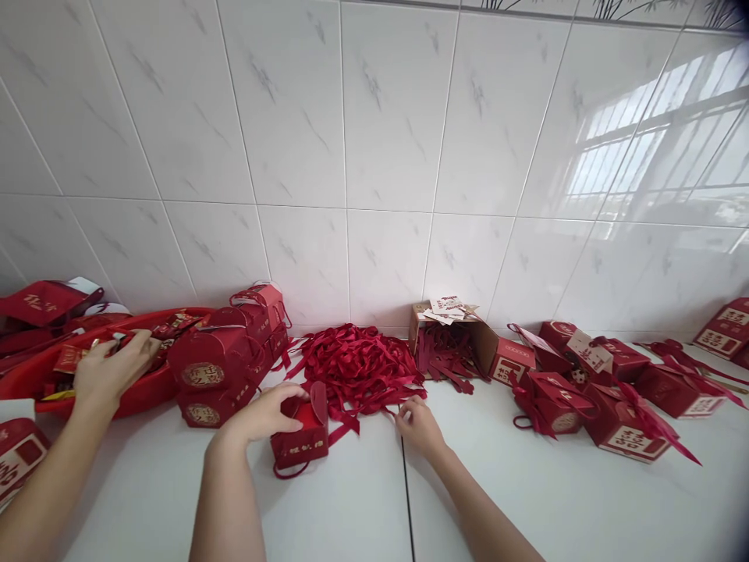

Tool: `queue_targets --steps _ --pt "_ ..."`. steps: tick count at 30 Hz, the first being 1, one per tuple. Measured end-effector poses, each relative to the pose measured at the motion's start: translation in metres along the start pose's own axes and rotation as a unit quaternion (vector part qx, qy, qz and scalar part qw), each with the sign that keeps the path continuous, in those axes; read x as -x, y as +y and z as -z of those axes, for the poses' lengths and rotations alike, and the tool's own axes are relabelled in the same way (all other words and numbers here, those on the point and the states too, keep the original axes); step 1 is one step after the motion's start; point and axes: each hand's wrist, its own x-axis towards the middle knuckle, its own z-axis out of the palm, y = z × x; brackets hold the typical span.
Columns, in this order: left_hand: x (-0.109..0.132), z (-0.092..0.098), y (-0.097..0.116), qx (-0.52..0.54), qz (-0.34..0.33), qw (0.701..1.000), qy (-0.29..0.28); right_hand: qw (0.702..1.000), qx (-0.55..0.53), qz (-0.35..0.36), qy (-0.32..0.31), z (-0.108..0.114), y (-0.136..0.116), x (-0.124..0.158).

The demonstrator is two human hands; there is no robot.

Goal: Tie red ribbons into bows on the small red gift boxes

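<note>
The person's left hand (266, 415) curls around a bowless red gift box (301, 448) on the surface (345, 515); the right hand's (420, 428) fingers are nearly closed beside the satin ribbon pile (363, 363), grip unclear. Bow-tied boxes (626, 428) stand finished at right; much ribbon remains.

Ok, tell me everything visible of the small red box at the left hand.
The small red box looks like card, dark red, with gold characters along its front. A rounded flap stands up at its right, and a dark red cord loops at its base. It sits upright on the white table; the left hand touches its upper left.
</note>
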Motion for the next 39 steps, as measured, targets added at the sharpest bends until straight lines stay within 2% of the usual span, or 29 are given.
queue_targets --steps 2,5,8,12,13,15,17,19,21,23,27,29,31,33,34,35,37,39 --pt "0.004 -0.034 0.017 -0.008 -0.037 0.994 -0.098 0.997 -0.076 0.005 0.021 0.01 -0.006 -0.006" --pt "0.006 -0.057 0.032 -0.02 -0.063 0.983 -0.171 0.977 -0.206 0.008 0.052 0.035 -0.02 -0.011" --pt "0.005 -0.059 0.04 -0.037 -0.074 0.974 -0.209 0.938 -0.336 0.024 0.077 0.069 -0.036 -0.01" --pt "0.008 -0.06 0.054 -0.054 -0.093 0.961 -0.255 0.871 -0.464 0.062 0.15 0.122 -0.056 0.004" --pt "0.009 -0.061 0.058 -0.057 -0.097 0.958 -0.265 0.846 -0.497 0.071 0.176 0.135 -0.06 0.009" --pt "0.013 -0.064 0.066 -0.062 -0.104 0.953 -0.279 0.759 -0.597 0.094 0.244 0.161 -0.066 0.022" --pt "0.016 -0.066 0.074 -0.066 -0.111 0.949 -0.289 0.71 -0.631 0.12 0.288 0.182 -0.071 0.036" --pt "0.019 -0.069 0.081 -0.072 -0.124 0.943 -0.299 0.686 -0.625 0.154 0.339 0.2 -0.073 0.05" --pt "0.022 -0.072 0.089 -0.081 -0.14 0.936 -0.311 0.679 -0.589 0.186 0.397 0.212 -0.073 0.063" --pt "0.025 -0.077 0.097 -0.097 -0.152 0.931 -0.319 0.685 -0.543 0.206 0.44 0.219 -0.072 0.072" --pt "0.033 -0.089 0.113 -0.123 -0.15 0.929 -0.314 0.717 -0.468 0.207 0.473 0.22 -0.073 0.078" --pt "0.037 -0.095 0.119 -0.127 -0.148 0.929 -0.314 0.761 -0.425 0.189 0.452 0.213 -0.074 0.076" --pt "0.04 -0.099 0.122 -0.13 -0.147 0.929 -0.313 0.843 -0.372 0.145 0.36 0.203 -0.077 0.071" --pt "0.041 -0.1 0.123 -0.132 -0.144 0.931 -0.309 0.927 -0.303 0.095 0.201 0.191 -0.079 0.064" --pt "0.041 -0.1 0.123 -0.133 -0.141 0.932 -0.306 0.954 -0.264 0.078 0.116 0.184 -0.08 0.061" --pt "0.041 -0.099 0.122 -0.133 -0.138 0.933 -0.303 0.971 -0.225 0.068 0.034 0.176 -0.081 0.057" --pt "0.04 -0.097 0.119 -0.134 -0.133 0.936 -0.297 0.98 -0.164 0.056 -0.093 0.157 -0.082 0.05" --pt "0.04 -0.096 0.117 -0.132 -0.133 0.939 -0.289 0.976 -0.134 0.043 -0.168 0.138 -0.082 0.043"
